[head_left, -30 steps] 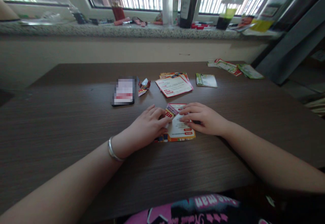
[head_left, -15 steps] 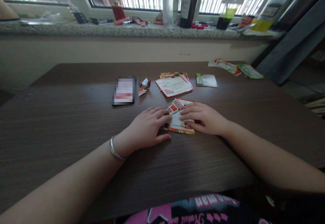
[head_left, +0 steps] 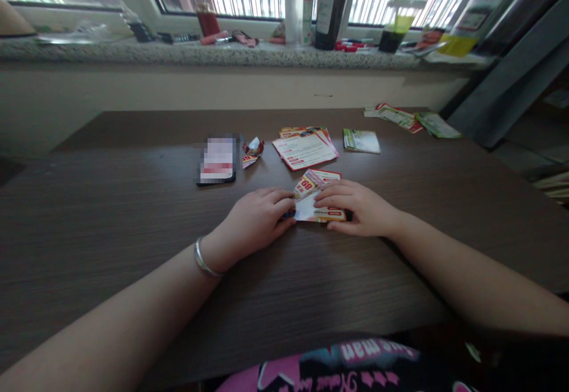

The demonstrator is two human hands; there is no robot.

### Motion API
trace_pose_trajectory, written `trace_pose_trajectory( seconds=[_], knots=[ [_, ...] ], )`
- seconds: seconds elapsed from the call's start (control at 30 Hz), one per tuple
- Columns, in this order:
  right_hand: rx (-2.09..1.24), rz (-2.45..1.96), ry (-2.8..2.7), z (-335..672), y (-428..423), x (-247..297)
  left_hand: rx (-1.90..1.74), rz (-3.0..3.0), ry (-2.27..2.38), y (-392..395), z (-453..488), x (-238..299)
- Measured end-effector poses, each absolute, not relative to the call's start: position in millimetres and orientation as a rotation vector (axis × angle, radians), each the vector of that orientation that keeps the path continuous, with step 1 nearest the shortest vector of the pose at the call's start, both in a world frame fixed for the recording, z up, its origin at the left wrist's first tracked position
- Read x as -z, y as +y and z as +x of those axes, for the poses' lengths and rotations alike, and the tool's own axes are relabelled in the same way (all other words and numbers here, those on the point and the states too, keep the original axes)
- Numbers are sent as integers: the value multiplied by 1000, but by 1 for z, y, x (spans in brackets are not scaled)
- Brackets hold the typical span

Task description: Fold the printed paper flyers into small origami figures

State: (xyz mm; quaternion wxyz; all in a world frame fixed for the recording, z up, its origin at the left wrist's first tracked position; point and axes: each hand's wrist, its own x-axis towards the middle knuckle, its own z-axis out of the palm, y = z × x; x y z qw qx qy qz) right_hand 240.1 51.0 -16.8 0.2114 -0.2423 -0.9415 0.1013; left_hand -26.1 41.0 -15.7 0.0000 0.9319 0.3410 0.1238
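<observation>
A colourful printed leaflet (head_left: 316,197) lies partly folded on the dark wooden table (head_left: 133,202), in front of me. My left hand (head_left: 258,220), with a silver bangle on its wrist, pinches the leaflet's left edge with curled fingers. My right hand (head_left: 355,205) presses on the leaflet's right side, fingers bent over the paper. The leaflet's near part is tucked under both hands.
Behind the hands lie a stack of similar leaflets (head_left: 306,146), a green-and-white card stack (head_left: 361,140), a crumpled wrapper (head_left: 252,152) and a dark phone (head_left: 217,161). More leaflets (head_left: 411,119) sit far right. Bottles (head_left: 329,3) crowd the stone windowsill (head_left: 200,53).
The leaflet has been folded up away from me; its near edge has drawn back under the hands. Both hands have shifted slightly away from me with it.
</observation>
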Motion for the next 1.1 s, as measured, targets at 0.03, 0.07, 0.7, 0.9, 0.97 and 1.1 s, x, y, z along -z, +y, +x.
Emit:
trace_pose_trajectory(
  seconds=[0.03,0.07,0.7,0.9,0.97,1.1],
  knots=[
    [-284,-662,-2622,240,51,17,-406,2928,1075,42,-26,17],
    [-287,-653,-2629,240,51,16,-419,2927,1077,42,-26,17],
    [-154,-843,-2677,240,43,14,-351,3012,940,40,-25,15],
    [-293,-982,-2613,241,43,12,-336,2976,880,41,-28,17],
    [-369,-1032,-2585,242,44,11,-346,2966,869,42,-29,18],
    [-534,-1174,-2471,246,47,11,-359,2946,860,41,-28,19]
  ],
)
